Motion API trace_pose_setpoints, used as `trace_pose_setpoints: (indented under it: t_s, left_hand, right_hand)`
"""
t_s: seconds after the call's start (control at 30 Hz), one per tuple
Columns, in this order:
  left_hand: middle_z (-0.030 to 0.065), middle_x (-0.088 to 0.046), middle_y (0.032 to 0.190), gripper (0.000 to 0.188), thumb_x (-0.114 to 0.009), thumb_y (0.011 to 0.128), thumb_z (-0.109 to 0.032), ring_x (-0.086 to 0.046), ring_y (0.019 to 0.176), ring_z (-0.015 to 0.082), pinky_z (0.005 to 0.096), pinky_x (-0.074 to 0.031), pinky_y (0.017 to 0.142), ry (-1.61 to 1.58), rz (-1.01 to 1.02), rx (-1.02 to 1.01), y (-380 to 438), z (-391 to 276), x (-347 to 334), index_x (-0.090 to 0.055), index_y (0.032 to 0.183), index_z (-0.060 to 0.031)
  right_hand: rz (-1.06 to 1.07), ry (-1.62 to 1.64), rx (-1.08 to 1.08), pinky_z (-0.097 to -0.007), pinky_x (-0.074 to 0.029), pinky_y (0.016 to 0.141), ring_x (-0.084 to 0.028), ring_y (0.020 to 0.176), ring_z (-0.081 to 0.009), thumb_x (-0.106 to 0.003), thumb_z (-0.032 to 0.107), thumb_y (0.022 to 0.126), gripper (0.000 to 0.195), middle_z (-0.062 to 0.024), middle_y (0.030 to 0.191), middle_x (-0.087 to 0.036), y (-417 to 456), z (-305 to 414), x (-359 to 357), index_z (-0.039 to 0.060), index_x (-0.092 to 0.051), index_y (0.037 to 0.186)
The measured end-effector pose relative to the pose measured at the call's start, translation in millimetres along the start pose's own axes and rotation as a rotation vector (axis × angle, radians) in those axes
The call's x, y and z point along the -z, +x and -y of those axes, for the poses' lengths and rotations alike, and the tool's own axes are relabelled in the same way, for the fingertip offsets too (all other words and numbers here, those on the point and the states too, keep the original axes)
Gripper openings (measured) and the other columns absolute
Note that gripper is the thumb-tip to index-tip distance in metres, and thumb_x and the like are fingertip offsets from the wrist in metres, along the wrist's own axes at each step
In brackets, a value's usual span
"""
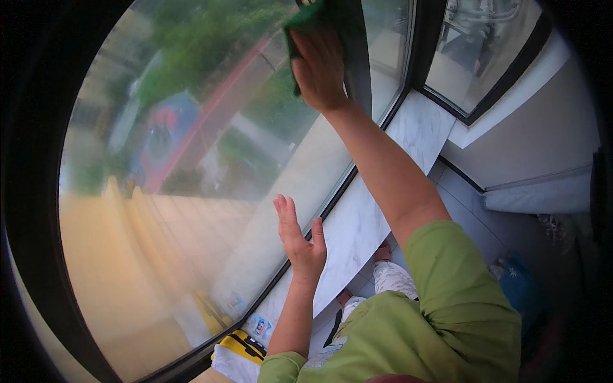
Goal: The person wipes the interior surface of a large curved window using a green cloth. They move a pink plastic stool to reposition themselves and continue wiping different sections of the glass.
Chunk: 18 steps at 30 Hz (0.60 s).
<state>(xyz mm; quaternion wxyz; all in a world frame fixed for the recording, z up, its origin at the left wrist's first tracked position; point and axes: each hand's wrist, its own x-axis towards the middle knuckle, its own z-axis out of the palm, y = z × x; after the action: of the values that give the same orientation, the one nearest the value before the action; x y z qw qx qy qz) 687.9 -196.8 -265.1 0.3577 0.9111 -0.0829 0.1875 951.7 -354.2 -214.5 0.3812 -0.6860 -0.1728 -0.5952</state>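
My right hand (318, 69) presses a green cloth (306, 19) against the upper part of a large window pane (230, 158), close to its dark frame. The palm lies on the cloth and the arm is stretched far up. My left hand (301, 239) is raised before the lower part of the pane, its thumb apart from the fingers and nothing in it. Whether its fingertips touch the glass cannot be told. The pane looks hazy, with trees and a paved area blurred beyond it.
A white marble sill (354, 220) runs below the window. At its near end are a clear bottle (258, 326) with a label, a yellow and black case or tool (242, 345) and a white cloth (232, 366). Another dark-framed window (479, 57) stands at the upper right, above a tiled floor (464, 210).
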Motion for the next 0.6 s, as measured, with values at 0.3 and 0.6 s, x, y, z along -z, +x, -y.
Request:
trace_pose_setpoints:
  t_s: [0.3,0.6]
  left_hand:
    - [0.0271,-0.030,0.152,0.065,-0.064,0.086,-0.003,-0.028,0.142,0.0417,0.0454,-0.027,0.114,-0.021,0.068,0.094,-43,8,-6,-0.035,0.145,0.0025]
    - [0.0263,-0.024,0.155,0.064,-0.061,0.091,-0.005,-0.027,0.143,0.0386,0.0437,-0.029,0.113,-0.104,0.027,0.249,-67,4,6,-0.030,0.146,0.0023]
  right_hand:
    - [-0.121,0.177,-1.248,-0.0391,-0.008,0.120,-0.011,0.148,-0.0300,-0.027,0.045,0.104,0.066,-0.0161,0.161,-0.012,-260,5,-15,0.0032,-0.014,0.154]
    - [-0.089,0.617,-1.408,-0.0403,0.005,0.118,0.011,0.149,-0.0306,-0.034,0.041,0.104,0.066,-0.0068,0.164,0.002,-194,99,-6,0.0152,-0.005,0.156]
